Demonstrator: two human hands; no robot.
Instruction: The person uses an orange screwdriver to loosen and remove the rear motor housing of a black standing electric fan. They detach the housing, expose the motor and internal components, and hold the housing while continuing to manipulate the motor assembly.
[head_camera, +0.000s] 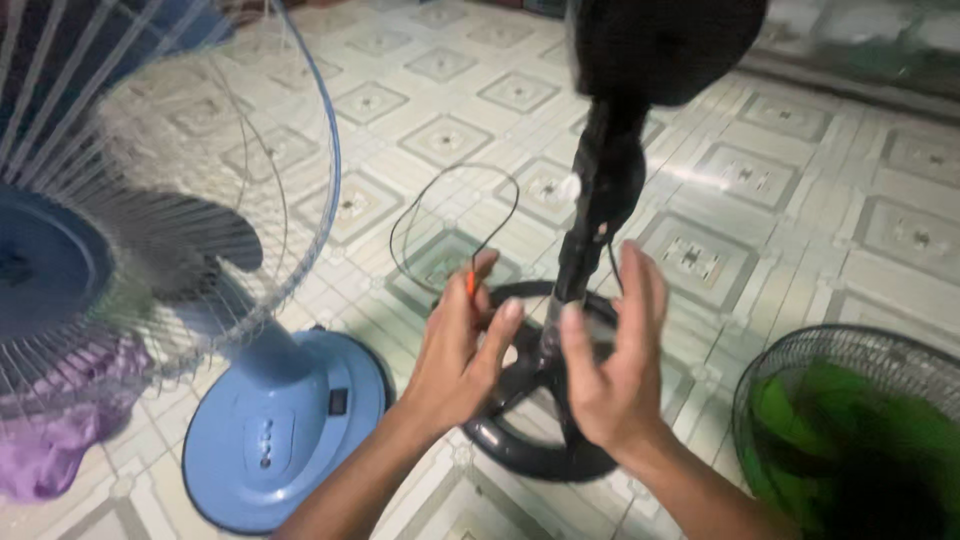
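Both hands work at the lower column of a black stand fan (600, 190) whose ring base (530, 440) sits on the patterned tile floor (800, 220). Left hand (455, 350) has fingers curled, thumb and forefinger pinching a small orange-tipped piece (470, 283), likely a wire end or a thin tool, too blurred to tell. A thin black wire (455, 215) loops up from it over the tiles. Right hand (615, 360) is open, fingers spread and upright, just beside the column, seemingly not gripping anything; contact unclear. Doing this well probably means steadying the column with the right hand, keeping the pinch firm on the orange piece, and keeping the wire loop from snagging on the base. Blue fan (270, 430) stands close left, spinning, so keep the wire away from its grille. Green fan (850, 430) lower right, purple cloth (60, 420) lower left.
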